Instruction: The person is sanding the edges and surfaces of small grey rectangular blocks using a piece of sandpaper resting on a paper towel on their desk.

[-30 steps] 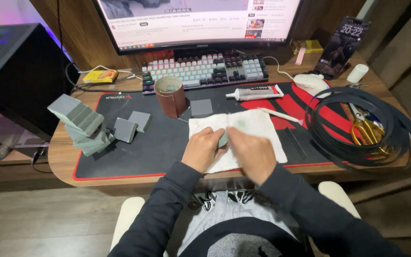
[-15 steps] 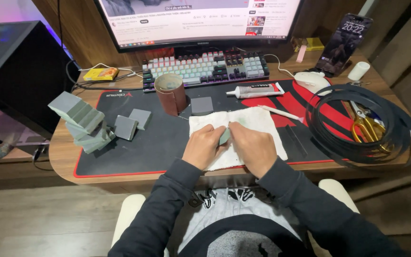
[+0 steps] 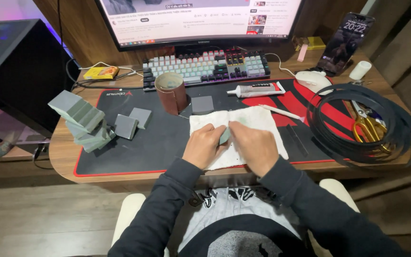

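Both hands pinching one small grey-green block (image 3: 225, 136) over the white cloth (image 3: 258, 121), just beyond the near desk edge. Left hand (image 3: 204, 146) curled, fingers closed on the block's left side, wrist low on the cloth. Right hand (image 3: 253, 145) knuckles-up, fingertips clamped on the block's top and right side. Forearms converging from the lap, elbows tucked. Most of the block hidden between the fingers; can't tell which face is being worked.

For a clean job, probably: keep the block over the cloth, steady with one hand, even pressure, fingertips off the working face.

Further out on the black and red desk mat (image 3: 120, 157): two loose grey squares (image 3: 133, 123), a leaning stack of grey blocks (image 3: 79, 119) at left, another grey square (image 3: 202, 103) just past the cloth, brown sandpaper roll (image 3: 171, 92) upright. Glue tube (image 3: 255, 89) near the keyboard (image 3: 205, 66). Coiled black strap (image 3: 362, 126) at right, with yellow-handled scissors (image 3: 367, 124) inside it.
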